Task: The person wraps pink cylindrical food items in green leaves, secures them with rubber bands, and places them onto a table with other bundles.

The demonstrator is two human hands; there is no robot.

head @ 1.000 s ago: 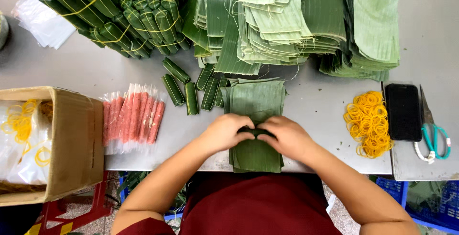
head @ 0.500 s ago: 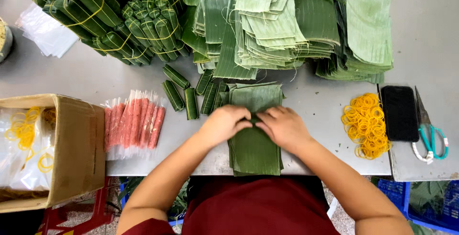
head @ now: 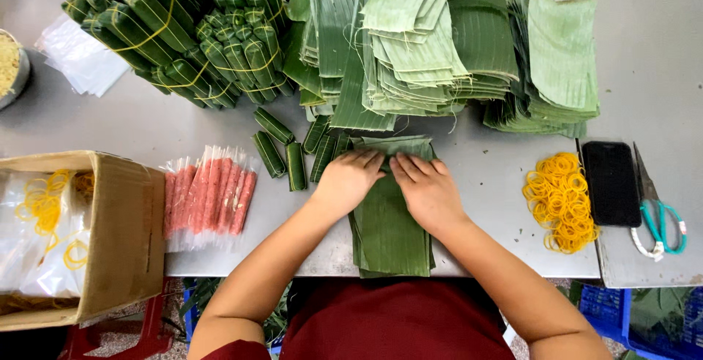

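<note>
Green banana-leaf strip (head: 392, 228) lay across bench's near edge (head: 469, 265), pinned under left hand (head: 350, 180) and right hand (head: 428, 191), both open, flat. Risked tearing, unrolling; farther off, could nudge wrapped rolls (head: 285, 156).

Both hands lie flat on the stack of banana leaves (head: 388, 228), so whatever sits beneath the left hand (head: 350, 178) and the right hand (head: 427, 190) is covered, and the leaf layers under the palms cannot be counted. Far left of the hands, a metal bowl (head: 15, 74) is cut by the frame edge. Above the hands, the bundles of wrapped rolls (head: 168, 23) and the leaf piles (head: 439, 30) run past the top edge.
</note>
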